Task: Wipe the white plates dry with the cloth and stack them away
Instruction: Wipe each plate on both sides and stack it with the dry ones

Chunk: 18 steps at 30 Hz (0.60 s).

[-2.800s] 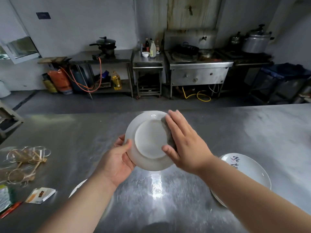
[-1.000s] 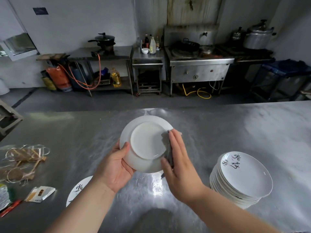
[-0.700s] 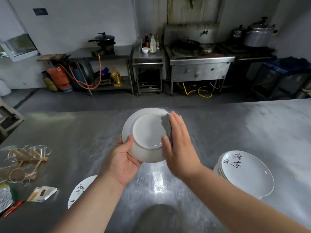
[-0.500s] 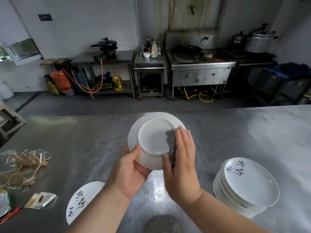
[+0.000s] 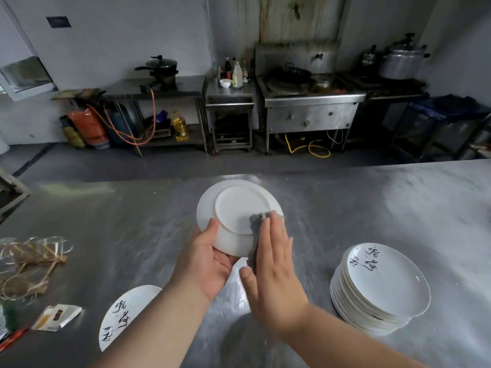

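Observation:
I hold a white plate (image 5: 233, 208) above the steel table, its underside facing me. My left hand (image 5: 206, 257) grips its near-left rim, thumb on the underside. My right hand (image 5: 273, 266) lies flat with straight fingers and presses a grey cloth (image 5: 256, 227) against the plate's lower right edge. A tall stack of white plates (image 5: 382, 288) with black brush lettering stands on the table at the right. One more lettered plate (image 5: 125, 312) lies at the lower left, partly hidden by my left forearm.
The steel table (image 5: 372, 203) spans the view. Clear wrapping with sticks (image 5: 29, 258), a small packet (image 5: 57, 316) and a red pen (image 5: 12, 338) lie at its left edge. Across the floor stand a stove, prep tables, pots and gas cylinders.
My right hand has slid the cloth from the plate's upper right down to its lower right edge. The left hand keeps its grip on the plate.

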### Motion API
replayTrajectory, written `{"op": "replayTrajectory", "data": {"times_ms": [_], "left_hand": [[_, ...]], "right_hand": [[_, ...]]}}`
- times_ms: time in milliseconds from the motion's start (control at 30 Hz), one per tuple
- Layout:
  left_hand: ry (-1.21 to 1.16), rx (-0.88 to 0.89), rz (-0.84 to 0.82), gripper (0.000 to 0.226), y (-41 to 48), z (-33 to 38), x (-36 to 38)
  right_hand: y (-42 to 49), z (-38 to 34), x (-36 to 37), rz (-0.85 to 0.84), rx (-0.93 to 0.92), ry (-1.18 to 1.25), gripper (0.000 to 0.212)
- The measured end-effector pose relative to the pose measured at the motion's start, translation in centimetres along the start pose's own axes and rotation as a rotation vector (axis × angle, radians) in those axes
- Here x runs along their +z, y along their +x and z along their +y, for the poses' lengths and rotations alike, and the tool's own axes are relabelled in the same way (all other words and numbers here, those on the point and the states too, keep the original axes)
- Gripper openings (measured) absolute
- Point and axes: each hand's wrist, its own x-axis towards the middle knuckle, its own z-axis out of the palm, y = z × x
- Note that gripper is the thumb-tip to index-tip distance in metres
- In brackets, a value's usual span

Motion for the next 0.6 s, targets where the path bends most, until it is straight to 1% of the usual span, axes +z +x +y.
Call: {"op": "replayTrajectory", "data": {"times_ms": [67, 100, 133, 167, 233, 333, 400, 433, 500, 600], "left_hand": [[-0.011, 0.019, -0.014, 0.039, 0.2, 0.0, 0.7], [-0.018, 0.028, -0.018, 0.037, 0.3, 0.0, 1.2], [-0.024, 0.033, -0.024, 0.037, 0.4, 0.1, 1.5], [-0.023, 0.031, -0.027, 0.036, 0.5, 0.0, 1.9], [-0.004, 0.008, -0.031, 0.038, 0.6, -0.6, 2.5], [0.025, -0.103, 0.003, 0.046, 0.6, -2.3, 3.1], [0.027, -0.164, 0.001, 0.049, 0.5, -3.6, 3.8], [0.029, -0.17, -0.017, 0.048, 0.4, -4.2, 4.2], [0.034, -0.15, -0.06, 0.042, 0.2, -5.4, 5.3], [0.059, -0.155, -0.076, 0.038, 0.3, -7.6, 7.1]], "right_hand": [[2.2, 1.6, -1.5, 0.001, 0.104, -0.023, 0.083], [3.3, 2.4, -2.5, 0.005, 0.171, -0.003, 0.089], [4.2, 2.9, -3.3, 0.012, 0.215, 0.024, 0.094], [4.3, 2.9, -3.8, 0.025, 0.219, 0.041, 0.096], [3.0, 1.8, -3.7, 0.055, 0.119, 0.057, 0.089], [-0.7, 0.9, -2.4, 0.064, -0.061, 0.011, 0.081], [-1.0, 2.5, -3.3, 0.082, -0.097, 0.011, 0.077], [-0.6, 3.5, -4.2, 0.098, -0.079, 0.037, 0.074], [0.1, 5.7, -6.5, 0.166, 0.028, 0.106, 0.069], [0.7, 8.8, -9.7, 0.253, 0.16, 0.147, 0.053]]}}
